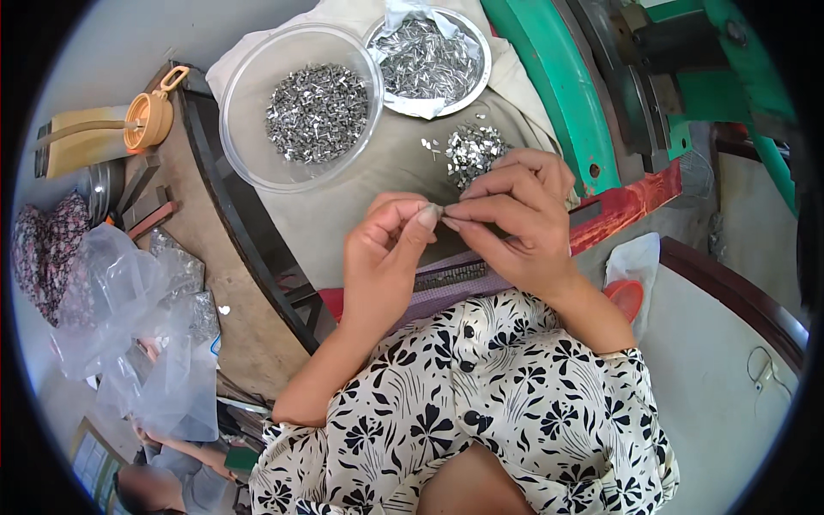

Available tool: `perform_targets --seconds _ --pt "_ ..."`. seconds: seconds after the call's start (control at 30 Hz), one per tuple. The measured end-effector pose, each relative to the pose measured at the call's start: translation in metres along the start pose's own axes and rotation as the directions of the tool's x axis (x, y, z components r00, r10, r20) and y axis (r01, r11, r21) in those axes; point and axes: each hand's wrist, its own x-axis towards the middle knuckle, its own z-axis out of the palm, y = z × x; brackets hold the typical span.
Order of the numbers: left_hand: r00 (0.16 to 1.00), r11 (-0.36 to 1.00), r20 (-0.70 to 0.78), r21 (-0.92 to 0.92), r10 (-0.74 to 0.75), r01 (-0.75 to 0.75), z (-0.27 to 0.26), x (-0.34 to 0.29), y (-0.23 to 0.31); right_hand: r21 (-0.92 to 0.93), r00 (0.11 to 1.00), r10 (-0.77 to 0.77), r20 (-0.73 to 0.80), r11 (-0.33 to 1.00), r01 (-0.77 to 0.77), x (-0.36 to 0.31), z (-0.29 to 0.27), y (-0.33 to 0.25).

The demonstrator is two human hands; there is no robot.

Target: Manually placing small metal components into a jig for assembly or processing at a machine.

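Observation:
My left hand (388,253) and my right hand (519,221) meet over the work surface, fingertips touching. Each one is pinched closed around something tiny between them, too small and covered to name. Just beyond my right fingers lies a loose pile of small shiny metal pieces (472,148), partly hidden by that hand. A clear plastic tub (230,129) stands farther left, with many short metal parts (318,112) inside. Behind the pile, a round metal bowl (486,70) is lined with pale plastic and filled with slender silvery parts (429,60).
A green machine frame (566,94) rises at the right. Dark table edges (249,249) run along the left, near a wooden top with clear plastic bags (163,335) and an orange lid (148,122). A red dish (625,299) sits at right; another person (184,476) is at lower left.

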Motion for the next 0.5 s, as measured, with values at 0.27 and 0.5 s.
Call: perform_targets --seconds 0.27,0.5 --pt "0.965 0.859 -0.037 0.466 0.26 -0.213 -0.029 -0.022 -0.006 -0.464 0.946 -0.1 0.308 0.852 0.241 0.004 0.013 0.006" --pt "0.923 0.667 0.183 0.646 0.339 -0.373 -0.042 -0.039 -0.022 -0.161 0.945 -0.023 0.326 0.984 0.08 0.01 0.018 0.016"
